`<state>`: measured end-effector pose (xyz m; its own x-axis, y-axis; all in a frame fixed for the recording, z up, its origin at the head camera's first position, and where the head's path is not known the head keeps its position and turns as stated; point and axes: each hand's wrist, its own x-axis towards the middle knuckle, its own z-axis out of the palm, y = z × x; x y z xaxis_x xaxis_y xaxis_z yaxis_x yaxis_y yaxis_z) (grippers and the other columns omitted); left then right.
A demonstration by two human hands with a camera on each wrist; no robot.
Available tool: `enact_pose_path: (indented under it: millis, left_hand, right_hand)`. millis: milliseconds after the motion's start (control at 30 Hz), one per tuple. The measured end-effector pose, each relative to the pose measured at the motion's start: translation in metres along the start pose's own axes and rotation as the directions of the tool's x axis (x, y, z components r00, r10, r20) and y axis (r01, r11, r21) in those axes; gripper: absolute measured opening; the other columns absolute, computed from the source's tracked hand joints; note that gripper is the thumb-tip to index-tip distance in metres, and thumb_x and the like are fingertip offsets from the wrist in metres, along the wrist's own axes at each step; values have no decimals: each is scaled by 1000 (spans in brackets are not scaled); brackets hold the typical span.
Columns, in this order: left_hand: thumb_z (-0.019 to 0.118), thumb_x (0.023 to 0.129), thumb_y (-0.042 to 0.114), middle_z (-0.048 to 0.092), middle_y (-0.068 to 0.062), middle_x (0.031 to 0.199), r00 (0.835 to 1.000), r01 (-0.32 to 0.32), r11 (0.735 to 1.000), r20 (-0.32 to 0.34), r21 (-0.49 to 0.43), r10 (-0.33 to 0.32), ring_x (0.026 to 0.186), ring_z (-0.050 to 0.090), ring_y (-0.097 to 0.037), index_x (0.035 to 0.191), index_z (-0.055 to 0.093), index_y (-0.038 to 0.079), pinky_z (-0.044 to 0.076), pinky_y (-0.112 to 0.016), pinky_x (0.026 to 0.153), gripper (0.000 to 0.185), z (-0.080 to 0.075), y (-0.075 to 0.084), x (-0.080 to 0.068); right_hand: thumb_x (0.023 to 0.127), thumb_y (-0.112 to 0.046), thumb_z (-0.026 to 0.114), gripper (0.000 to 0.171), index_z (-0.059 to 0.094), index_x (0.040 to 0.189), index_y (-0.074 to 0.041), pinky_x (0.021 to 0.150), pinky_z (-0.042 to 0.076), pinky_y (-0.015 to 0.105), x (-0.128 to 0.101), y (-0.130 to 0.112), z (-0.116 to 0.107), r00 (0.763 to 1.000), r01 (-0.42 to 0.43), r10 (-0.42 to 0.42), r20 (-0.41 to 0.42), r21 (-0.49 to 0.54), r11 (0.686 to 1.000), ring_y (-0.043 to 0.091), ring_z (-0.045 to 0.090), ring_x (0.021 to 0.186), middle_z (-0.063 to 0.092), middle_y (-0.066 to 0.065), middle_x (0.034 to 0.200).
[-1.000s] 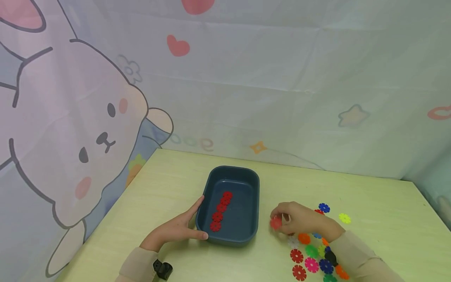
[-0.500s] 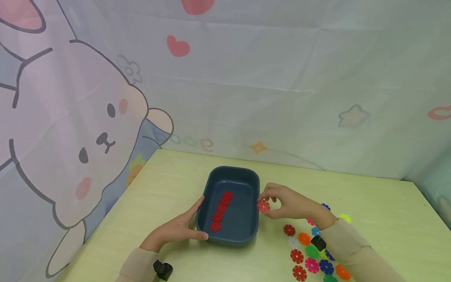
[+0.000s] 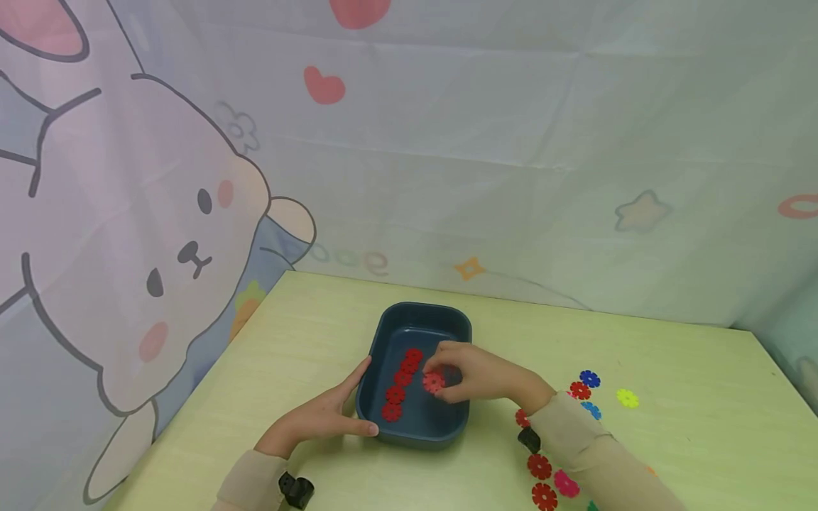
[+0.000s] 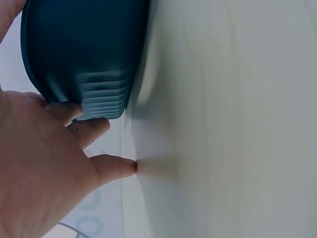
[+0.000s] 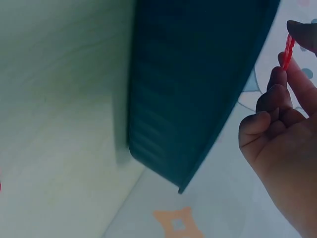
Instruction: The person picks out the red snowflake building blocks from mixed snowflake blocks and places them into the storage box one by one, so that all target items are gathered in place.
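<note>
A dark blue tray (image 3: 461,333) sits on the pale green table and holds a row of several red snowflake discs (image 3: 401,383). My right hand (image 3: 461,372) reaches over the tray and pinches a light red disc (image 3: 433,382) just right of that row. The right wrist view shows the same disc (image 5: 288,49) edge-on between the fingertips, above the tray's wall (image 5: 198,94). My left hand (image 3: 332,415) lies flat with straight fingers against the tray's near left corner. In the left wrist view its fingers (image 4: 94,130) touch the tray's wall (image 4: 84,49).
Loose discs in red, pink, blue and yellow lie on the table right of the tray, among them a blue one (image 3: 589,378) and a yellow one (image 3: 627,398). A cartoon rabbit curtain (image 3: 160,213) hangs at the table's back and left edges.
My right hand carried the light red disc leftward from the loose pile, over the tray's right rim, to just beside the red row. The left hand stayed put.
</note>
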<state>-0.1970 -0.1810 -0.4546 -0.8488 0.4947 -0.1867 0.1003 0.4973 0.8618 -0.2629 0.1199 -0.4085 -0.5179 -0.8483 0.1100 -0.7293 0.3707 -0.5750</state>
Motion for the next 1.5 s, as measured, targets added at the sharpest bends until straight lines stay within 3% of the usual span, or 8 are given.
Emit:
enact_pose_path:
  millis: [233, 600, 1100, 1500]
  left_hand:
    - [76, 83, 38, -2, -7, 162, 1000, -7, 1000, -5, 23, 7, 147, 6, -35, 156, -4, 27, 19, -62, 111, 109, -1, 1, 0]
    - [75, 84, 36, -1, -7, 162, 1000, -14, 999, -4, 32, 14, 147, 8, -36, 156, -4, 28, 21, -62, 110, 108, 0, 1, 0]
    - [75, 85, 34, -3, -5, 162, 1000, -6, 1000, -1, 18, 6, 147, 6, -35, 156, -5, 29, 19, -62, 111, 107, 0, 0, 0]
    - [75, 84, 36, -3, -5, 162, 1000, -4, 1000, 1, 8, 4, 147, 5, -34, 156, -5, 29, 19, -62, 111, 108, 0, 0, 1]
  right_hand:
    - [82, -16, 70, 32, 68, 113, -9, 87, 48, 26, 17, 1, 18, 999, -3, 5, 52, -34, 999, 11, 55, 95, 58, -6, 101]
    - [80, -16, 72, 31, 69, 109, -9, 79, 45, 21, 32, 5, 33, 993, -22, 31, 117, -81, 996, 11, 53, 87, 60, -5, 99]
    - [80, -18, 76, 28, 72, 106, -9, 75, 46, 19, 41, 4, 42, 974, -42, 82, 213, -188, 981, 4, 52, 80, 62, -6, 92]
    - [80, -19, 78, 24, 73, 103, -13, 66, 44, 16, 44, 6, 48, 960, -38, 89, 267, -192, 981, 1, 49, 71, 59, -10, 82]
